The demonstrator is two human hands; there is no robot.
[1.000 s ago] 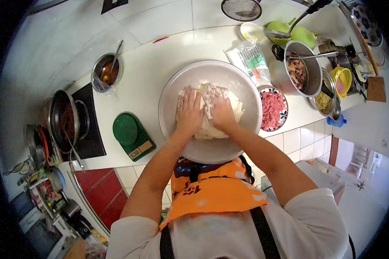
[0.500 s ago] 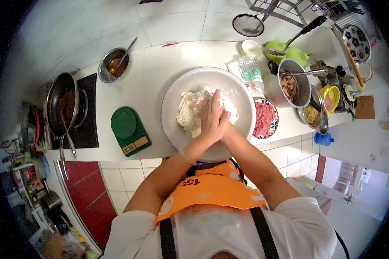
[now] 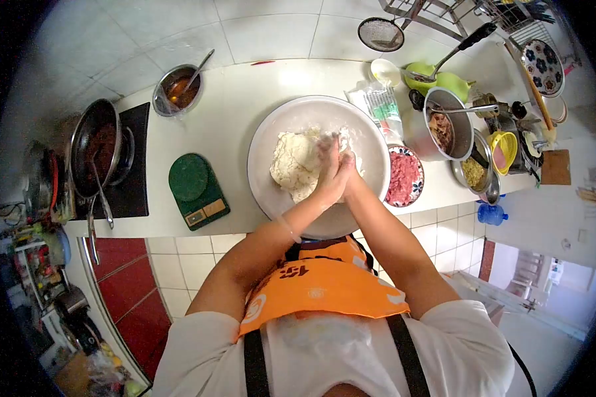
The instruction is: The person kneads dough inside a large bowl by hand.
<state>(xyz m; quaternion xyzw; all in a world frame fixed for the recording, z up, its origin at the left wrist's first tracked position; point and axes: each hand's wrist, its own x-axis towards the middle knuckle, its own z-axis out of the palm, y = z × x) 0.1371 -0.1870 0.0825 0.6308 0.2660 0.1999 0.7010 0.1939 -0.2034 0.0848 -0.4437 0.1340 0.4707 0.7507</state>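
A large white bowl (image 3: pixel 261 139) stands at the counter's front edge. In its left half lies a rough mass of pale dough (image 3: pixel 293 165), with loose white flour (image 3: pixel 351 135) to the right. Over the dough's right side, my left hand (image 3: pixel 332 177) and my right hand (image 3: pixel 347 173) are pressed palm to palm, fingers stretched out away from me. The left fingertips are slightly smeared by motion and look floury. Neither hand appears to hold anything, though the space between the palms is hidden.
Left of the bowl are a green kitchen scale (image 3: pixel 197 188), a metal bowl of dark sauce (image 3: pixel 179 92) and a frying pan (image 3: pixel 96 149). On the right stand a plate of minced meat (image 3: pixel 404 177), a metal pot (image 3: pixel 437 145) and a yellow basket (image 3: pixel 504 149).
My hands have slid against each other, the left fingers now lower and less upright. More of the dough shows. The whole view has shifted slightly.
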